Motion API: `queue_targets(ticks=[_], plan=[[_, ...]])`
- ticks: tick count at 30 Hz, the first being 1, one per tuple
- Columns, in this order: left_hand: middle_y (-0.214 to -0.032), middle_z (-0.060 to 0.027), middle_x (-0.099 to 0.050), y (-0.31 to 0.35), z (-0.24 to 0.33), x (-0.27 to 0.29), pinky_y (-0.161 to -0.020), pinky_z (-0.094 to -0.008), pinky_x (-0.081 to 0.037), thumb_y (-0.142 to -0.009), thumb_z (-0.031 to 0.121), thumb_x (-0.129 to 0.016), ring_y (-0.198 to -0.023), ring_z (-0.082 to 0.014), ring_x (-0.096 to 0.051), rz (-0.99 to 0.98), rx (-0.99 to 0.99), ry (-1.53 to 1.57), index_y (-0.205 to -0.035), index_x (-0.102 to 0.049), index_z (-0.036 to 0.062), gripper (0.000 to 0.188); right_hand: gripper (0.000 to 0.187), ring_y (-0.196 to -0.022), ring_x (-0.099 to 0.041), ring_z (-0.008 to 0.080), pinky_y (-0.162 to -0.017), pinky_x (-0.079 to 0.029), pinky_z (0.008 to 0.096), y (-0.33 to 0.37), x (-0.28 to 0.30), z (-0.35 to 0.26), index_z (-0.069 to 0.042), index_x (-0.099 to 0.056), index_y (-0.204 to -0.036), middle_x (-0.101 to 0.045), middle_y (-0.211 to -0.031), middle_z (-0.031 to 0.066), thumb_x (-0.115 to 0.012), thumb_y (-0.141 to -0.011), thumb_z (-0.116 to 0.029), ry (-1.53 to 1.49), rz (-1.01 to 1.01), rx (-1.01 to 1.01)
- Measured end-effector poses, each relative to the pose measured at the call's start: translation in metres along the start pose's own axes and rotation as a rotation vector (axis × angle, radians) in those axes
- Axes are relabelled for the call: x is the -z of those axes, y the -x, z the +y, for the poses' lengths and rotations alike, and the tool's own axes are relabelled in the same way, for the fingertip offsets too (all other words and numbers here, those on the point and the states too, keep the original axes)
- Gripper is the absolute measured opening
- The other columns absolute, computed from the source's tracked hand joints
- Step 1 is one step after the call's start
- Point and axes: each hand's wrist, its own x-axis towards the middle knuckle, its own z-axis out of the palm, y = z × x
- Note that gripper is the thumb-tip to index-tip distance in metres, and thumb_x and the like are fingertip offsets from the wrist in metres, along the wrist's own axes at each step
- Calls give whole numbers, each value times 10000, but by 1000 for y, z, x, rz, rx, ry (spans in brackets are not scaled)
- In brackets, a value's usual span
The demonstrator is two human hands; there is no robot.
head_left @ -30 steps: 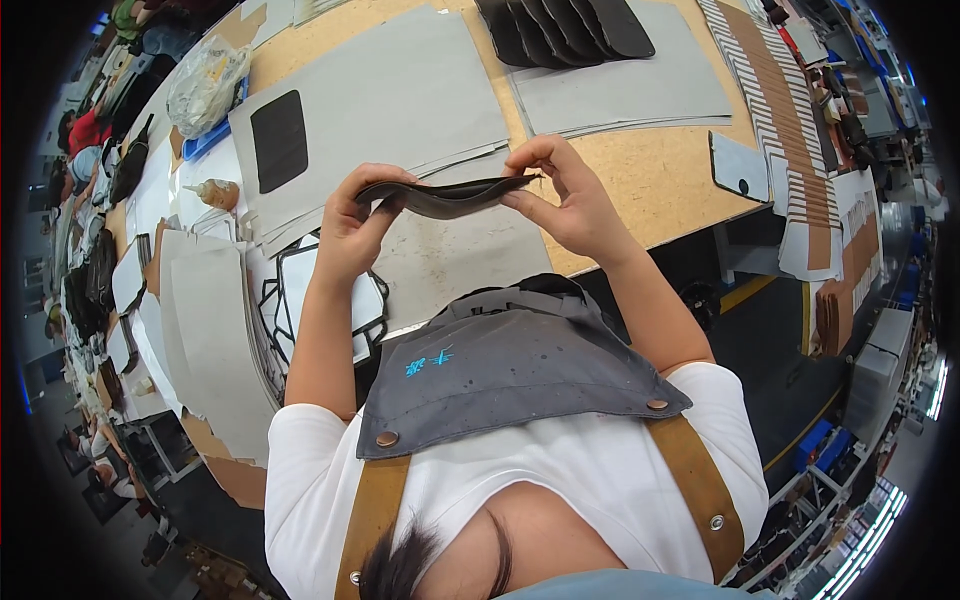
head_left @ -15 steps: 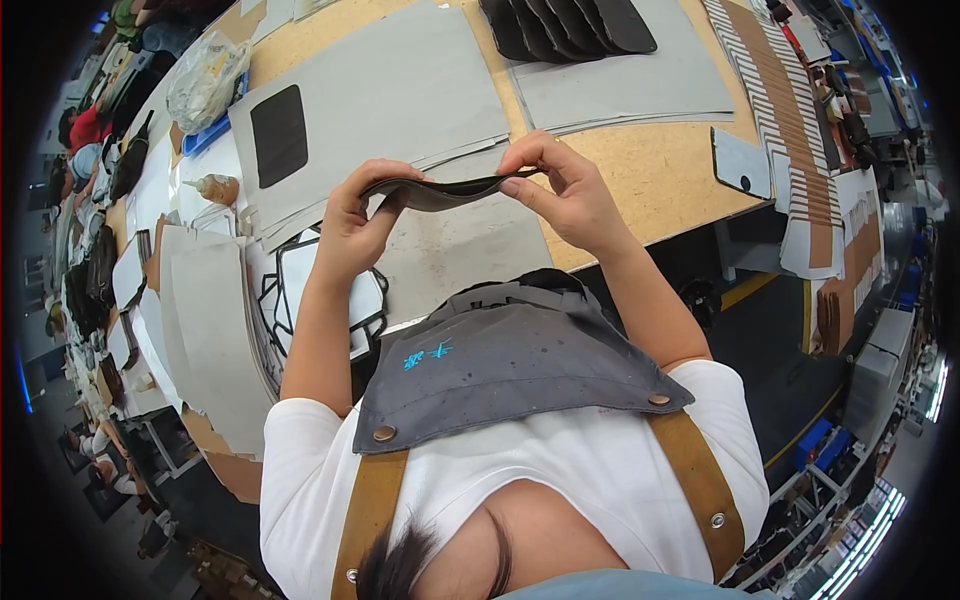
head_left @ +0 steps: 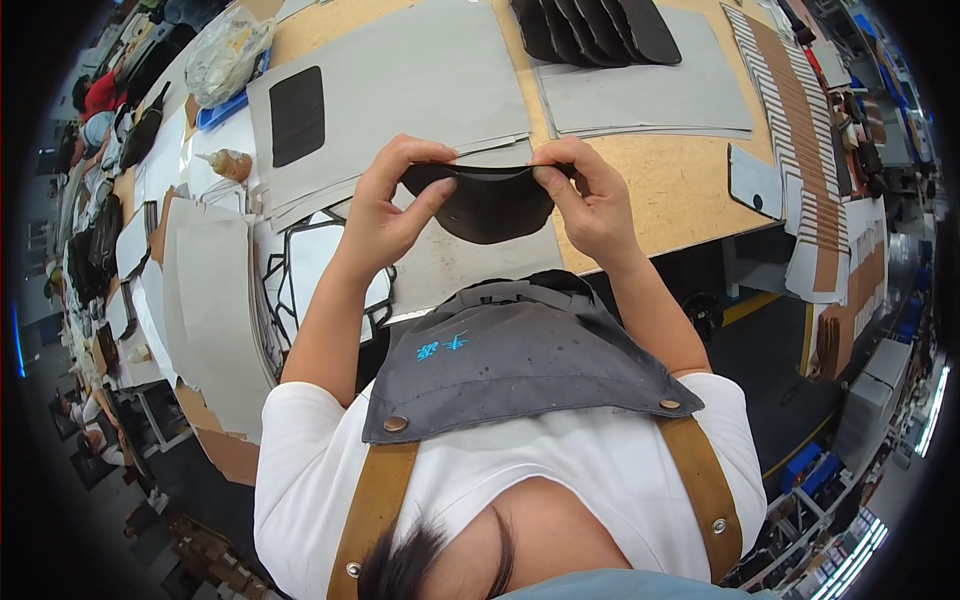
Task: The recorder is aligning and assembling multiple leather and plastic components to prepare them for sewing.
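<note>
Between both hands I hold up a thin, flexible black panel (head_left: 492, 208), its top edge bowed and its face hanging toward me. My left hand (head_left: 402, 205) pinches the left end of that edge, thumb on the near face. At the other end, my right hand (head_left: 590, 200) grips the edge the same way. Flat on grey sheets (head_left: 420, 85) to the far left lies another black panel (head_left: 298, 115) with rounded corners. Several more black panels (head_left: 597, 32) overlap in a fanned row at the far side.
A plastic bag (head_left: 225, 60) sits in a blue tray at the far left, with a squeeze bottle (head_left: 228, 164) nearer. Grey boards (head_left: 208, 285) are stacked at the left. A white panel (head_left: 754, 182) lies near the table's right edge, beside striped brown-and-white strips (head_left: 800, 150).
The held black panel has tipped so that its broad face shows instead of its thin edge. Both hands have shifted slightly right in view, the thumbs now lying over the face.
</note>
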Motion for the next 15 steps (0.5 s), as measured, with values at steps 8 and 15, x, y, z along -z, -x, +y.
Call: queue_targets(ticks=[8,15], plan=[[-926,-61,-575,-2,5,0,-810,-265,-411,-802,9,-607,-896,-154,-542,-7,34,-94,-959,-617,23,157,90,-744,-460,50,-643,-370,173,1,1,4,-23,-555,-956,-543,-881,5,-525,-879,12,-24,-21,-7],[-866,-55,-585,-3,2,0,-779,-261,-410,-796,13,-614,-849,-147,-545,-15,65,-46,-897,-632,18,102,89,-711,-438,39,-620,-353,158,2,3,2,-26,-552,-957,-549,-899,5,-517,-883,11,-17,-41,-28]])
